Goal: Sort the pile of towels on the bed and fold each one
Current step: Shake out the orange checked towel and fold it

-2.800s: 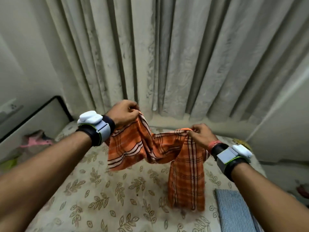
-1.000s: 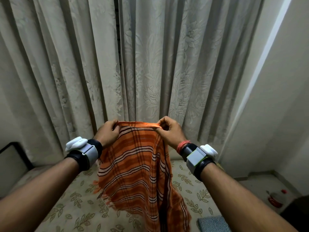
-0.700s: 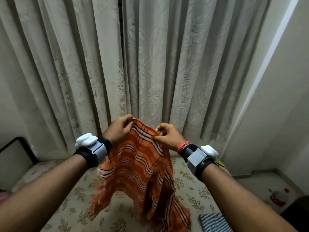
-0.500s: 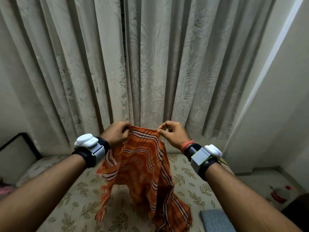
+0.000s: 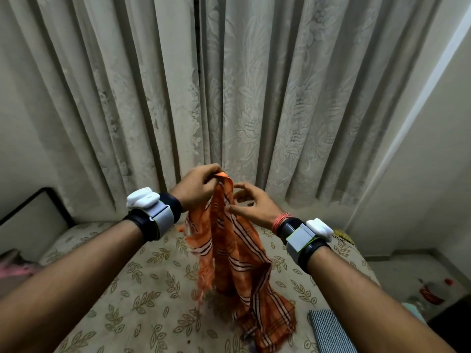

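An orange checked towel (image 5: 234, 253) with dark and white stripes hangs in a gathered bunch over the bed (image 5: 132, 289). Its lower end rests crumpled on the sheet. My left hand (image 5: 200, 187) grips the towel's top, with both upper corners bunched in its fingers. My right hand (image 5: 252, 203) is just right of the towel, a little below the top. Its fingers are loosely curled and its thumb tip touches the hanging edge. A folded blue-grey striped towel (image 5: 330, 332) lies on the bed at the lower right.
Pale floral curtains (image 5: 229, 98) hang close behind the bed. A dark-framed headboard (image 5: 33, 220) and a pink cloth (image 5: 14, 267) are at the left. The bed's right edge drops to a floor (image 5: 418, 273) with small red items.
My hands came together, so the spread towel now hangs folded lengthwise. The right hand passed its corner to the left hand and let go.
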The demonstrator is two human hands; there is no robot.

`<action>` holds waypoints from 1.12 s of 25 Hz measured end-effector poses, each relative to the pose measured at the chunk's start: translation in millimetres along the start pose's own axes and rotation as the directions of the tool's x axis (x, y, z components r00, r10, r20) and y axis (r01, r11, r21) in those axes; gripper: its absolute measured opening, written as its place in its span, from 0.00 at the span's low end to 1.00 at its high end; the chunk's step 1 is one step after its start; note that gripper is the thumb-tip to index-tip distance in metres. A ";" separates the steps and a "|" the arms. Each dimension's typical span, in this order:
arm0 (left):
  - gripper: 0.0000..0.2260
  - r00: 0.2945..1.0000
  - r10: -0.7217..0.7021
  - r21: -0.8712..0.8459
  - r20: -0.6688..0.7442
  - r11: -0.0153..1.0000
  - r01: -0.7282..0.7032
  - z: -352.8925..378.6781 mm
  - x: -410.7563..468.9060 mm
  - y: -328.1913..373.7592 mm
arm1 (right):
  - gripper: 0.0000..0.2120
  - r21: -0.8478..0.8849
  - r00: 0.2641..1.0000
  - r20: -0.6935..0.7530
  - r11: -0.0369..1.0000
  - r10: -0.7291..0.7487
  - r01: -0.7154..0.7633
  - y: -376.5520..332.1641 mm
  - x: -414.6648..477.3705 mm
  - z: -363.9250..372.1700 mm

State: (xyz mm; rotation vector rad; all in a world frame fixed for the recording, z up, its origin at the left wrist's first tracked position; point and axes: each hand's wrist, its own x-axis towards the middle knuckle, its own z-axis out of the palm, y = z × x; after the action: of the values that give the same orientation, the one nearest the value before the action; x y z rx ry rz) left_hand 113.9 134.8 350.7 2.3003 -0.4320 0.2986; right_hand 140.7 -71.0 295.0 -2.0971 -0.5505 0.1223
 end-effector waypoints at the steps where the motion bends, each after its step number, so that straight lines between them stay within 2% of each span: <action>1: 0.09 0.998 0.033 0.028 0.046 0.999 -0.034 2.3 -0.1 2.7 | 0.19 -0.011 0.999 -0.016 0.999 -0.038 0.038 -1.3 1.5 5.8; 3: 0.09 0.991 0.072 0.068 0.113 0.994 -0.080 4.0 -1.4 1.3 | 0.13 -0.032 0.995 -0.066 0.997 -0.078 0.076 1.1 4.6 11.3; 7: 0.06 0.996 0.024 0.205 0.082 0.978 -0.041 -0.5 -8.1 -18.0 | 0.08 0.038 0.988 -0.152 0.999 -0.022 0.028 9.1 3.1 7.0; 9: 0.06 0.993 -0.070 0.302 0.090 0.952 0.040 -1.2 -13.6 -37.1 | 0.07 0.097 0.978 -0.211 0.995 -0.006 0.027 11.1 2.7 4.1; 11: 0.07 0.970 -0.223 0.326 0.100 0.928 0.180 1.5 -21.1 -56.5 | 0.06 0.117 0.973 -0.232 0.993 0.007 0.021 11.3 2.6 3.3; 14: 0.11 0.929 -0.370 0.277 0.020 0.895 0.350 5.4 -30.5 -71.8 | 0.05 0.110 0.975 -0.220 0.994 0.033 -0.008 15.6 2.7 3.7; 17: 0.11 0.913 -0.391 0.084 -0.115 0.912 0.401 4.8 -31.1 -73.7 | 0.06 0.107 0.974 -0.224 0.994 0.029 -0.005 16.9 2.9 4.9; 19: 0.10 0.905 -0.383 -0.012 -0.185 0.922 0.388 3.3 -26.7 -69.7 | 0.09 0.099 0.984 -0.164 0.994 0.072 -0.056 16.6 4.3 5.4; 21: 0.08 0.895 -0.357 -0.063 -0.268 0.933 0.353 -1.8 -21.3 -62.4 | 0.09 0.028 0.991 0.032 0.991 0.132 -0.133 20.9 4.5 7.2; 23: 0.06 0.894 -0.315 -0.064 -0.320 0.948 0.311 -8.8 -14.6 -57.4 | 0.05 -0.058 0.967 0.201 0.988 0.153 -0.144 28.0 1.7 11.3; 26: 0.05 0.901 -0.244 0.015 -0.358 0.964 0.267 -14.3 -8.9 -49.3 | 0.09 -0.053 0.973 0.183 0.989 0.144 -0.136 35.3 -2.3 14.7; 28: 0.05 0.893 -0.212 0.024 -0.398 0.970 0.241 -18.3 -6.8 -42.3 | 0.14 -0.011 0.974 0.150 0.985 0.170 -0.170 35.8 -5.0 14.0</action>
State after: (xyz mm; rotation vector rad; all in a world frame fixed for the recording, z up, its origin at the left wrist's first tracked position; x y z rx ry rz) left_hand 122.9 177.1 333.5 2.2576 0.0530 0.6520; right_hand 144.2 -78.9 257.2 -2.1423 -0.4586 0.3826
